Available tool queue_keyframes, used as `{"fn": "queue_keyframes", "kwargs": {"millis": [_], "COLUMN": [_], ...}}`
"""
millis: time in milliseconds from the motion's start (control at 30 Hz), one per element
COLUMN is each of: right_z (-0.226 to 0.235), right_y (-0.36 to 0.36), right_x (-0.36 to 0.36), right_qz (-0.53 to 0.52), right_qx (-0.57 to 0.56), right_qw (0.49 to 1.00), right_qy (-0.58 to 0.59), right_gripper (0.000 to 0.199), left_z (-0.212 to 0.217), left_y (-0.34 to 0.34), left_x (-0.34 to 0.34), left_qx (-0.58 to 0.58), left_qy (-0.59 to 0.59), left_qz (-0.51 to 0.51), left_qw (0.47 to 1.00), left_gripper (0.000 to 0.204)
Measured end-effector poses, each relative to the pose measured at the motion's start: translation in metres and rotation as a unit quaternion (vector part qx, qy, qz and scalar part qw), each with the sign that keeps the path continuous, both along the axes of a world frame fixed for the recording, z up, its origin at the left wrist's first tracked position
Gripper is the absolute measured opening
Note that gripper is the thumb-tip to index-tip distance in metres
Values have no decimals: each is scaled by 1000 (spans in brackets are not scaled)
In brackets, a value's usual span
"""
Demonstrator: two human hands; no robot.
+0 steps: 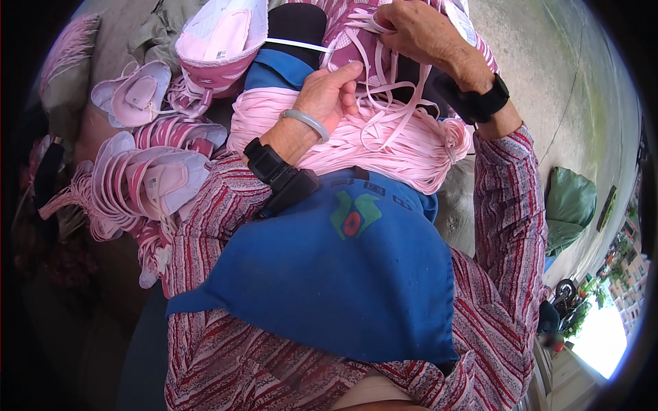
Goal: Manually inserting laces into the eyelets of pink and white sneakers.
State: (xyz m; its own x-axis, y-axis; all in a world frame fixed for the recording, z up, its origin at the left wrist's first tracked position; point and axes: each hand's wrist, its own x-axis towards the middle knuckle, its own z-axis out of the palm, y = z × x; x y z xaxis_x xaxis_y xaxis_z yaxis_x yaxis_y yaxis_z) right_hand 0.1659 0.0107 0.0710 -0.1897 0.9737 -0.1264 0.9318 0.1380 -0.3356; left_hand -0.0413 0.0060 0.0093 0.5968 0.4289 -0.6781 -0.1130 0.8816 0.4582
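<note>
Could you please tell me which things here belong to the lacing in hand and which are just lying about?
In hand:
- left hand, on the lace bundle
- right hand, pulling a lace
- pink shoe being laced

Lying about:
- laced shoes at the left
- shoe upper
- green bag
- blue apron

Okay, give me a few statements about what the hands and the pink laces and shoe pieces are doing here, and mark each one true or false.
1. The right hand pinches pink laces at a pink shoe upper. True.
2. The left hand holds scissors. False: it rests on the lace bundle, with no tool.
3. The lace bundle lies on the blue apron. True.
4. Finished shoe uppers are piled to the person's right. False: they lie to the left.
</note>
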Motion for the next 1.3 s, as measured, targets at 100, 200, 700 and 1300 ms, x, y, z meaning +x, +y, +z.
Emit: {"fn": "queue_keyframes", "kwargs": {"millis": [100, 200, 700, 1300], "right_z": [1, -7, -28, 4], "right_y": [2, -10, -79, -7], "right_x": [3, 6, -15, 1], "right_qz": [60, 94, -216, 116], "right_qx": [16, 132, 2, 96], "right_qw": [997, 983, 964, 986], "right_qy": [-48, -90, 156, -77], "right_gripper": [14, 18, 26, 18], "left_z": [6, 8, 27, 16], "left_y": [1, 1, -7, -11], "left_x": [-6, -11, -8, -5], "left_qx": [-23, -28, -23, 140], "left_qy": [9, -10, -55, -7], "left_qz": [-32, -135, -158, -194], "left_qw": [999, 990, 986, 971], "left_gripper": [27, 40, 34, 43]}}
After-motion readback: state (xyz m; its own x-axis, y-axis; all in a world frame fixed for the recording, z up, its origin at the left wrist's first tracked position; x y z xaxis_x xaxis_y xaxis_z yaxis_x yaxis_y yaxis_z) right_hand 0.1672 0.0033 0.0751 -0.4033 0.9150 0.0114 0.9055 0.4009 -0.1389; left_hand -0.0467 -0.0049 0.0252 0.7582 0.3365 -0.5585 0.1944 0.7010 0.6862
